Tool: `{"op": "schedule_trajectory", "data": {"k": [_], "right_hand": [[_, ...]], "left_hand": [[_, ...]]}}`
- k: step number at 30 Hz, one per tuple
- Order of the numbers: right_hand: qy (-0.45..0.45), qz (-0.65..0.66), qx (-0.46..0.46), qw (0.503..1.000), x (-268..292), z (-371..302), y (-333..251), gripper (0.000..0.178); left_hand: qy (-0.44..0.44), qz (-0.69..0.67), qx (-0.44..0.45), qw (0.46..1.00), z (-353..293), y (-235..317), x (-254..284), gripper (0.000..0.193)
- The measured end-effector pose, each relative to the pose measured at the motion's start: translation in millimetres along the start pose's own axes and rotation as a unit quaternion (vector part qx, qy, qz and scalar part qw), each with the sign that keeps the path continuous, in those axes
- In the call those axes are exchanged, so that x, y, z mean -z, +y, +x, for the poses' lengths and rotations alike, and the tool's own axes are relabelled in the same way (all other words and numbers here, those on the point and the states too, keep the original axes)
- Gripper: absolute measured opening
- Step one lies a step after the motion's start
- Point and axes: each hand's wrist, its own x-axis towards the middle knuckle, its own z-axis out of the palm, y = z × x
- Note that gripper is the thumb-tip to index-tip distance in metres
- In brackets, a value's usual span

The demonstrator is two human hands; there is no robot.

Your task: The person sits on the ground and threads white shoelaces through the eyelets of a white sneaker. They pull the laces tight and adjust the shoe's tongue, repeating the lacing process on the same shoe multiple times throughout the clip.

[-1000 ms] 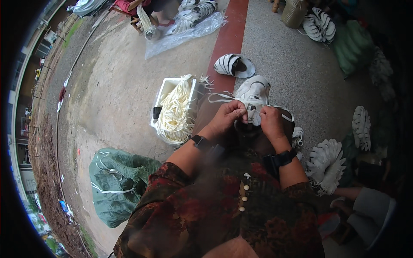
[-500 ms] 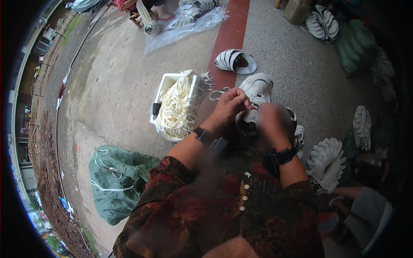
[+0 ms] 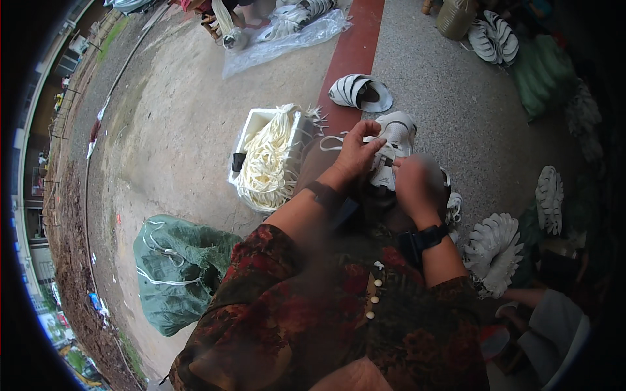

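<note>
While the left hand [image 3: 360, 151] sits over the lacing with thumb and fingertips nearly together, the right hand [image 3: 415, 186] curls its fingers narrowly at the shoe's throat; blur and overlap hide whether either pinches anything. The white shoe [image 3: 399, 132] lies between and just beyond them, in front of the torso, toe pointing away. It should be light, the upper soft and the sole firmer, so it is best steadied by the sides; the white lace [image 3: 329, 137], looped out to the left, looks limp and easily pinched near its end. Both forearms angle inward, elbows bent, the left wrist raised. Farther left stand a white box [image 3: 256, 122] of pale laces [image 3: 267, 166] and a green sack [image 3: 173, 280]; ahead, nested shoe uppers [image 3: 353, 90] lie on the floor.
</note>
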Motion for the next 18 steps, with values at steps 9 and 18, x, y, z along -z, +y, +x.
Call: {"op": "schedule_trajectory", "data": {"k": [9,18], "right_hand": [[0.026,-0.027,-0.057,0.998,-2.4,-7.0,1.7,0.010],[0.063,-0.096,-0.066,0.991,-9.8,-8.6,0.7,0.008]], "left_hand": [[-0.092,0.301,-0.159,0.936,-35.5,36.9,13.3,0.031],[-0.095,0.348,-0.174,0.916,-36.7,28.8,7.3,0.018]]}}
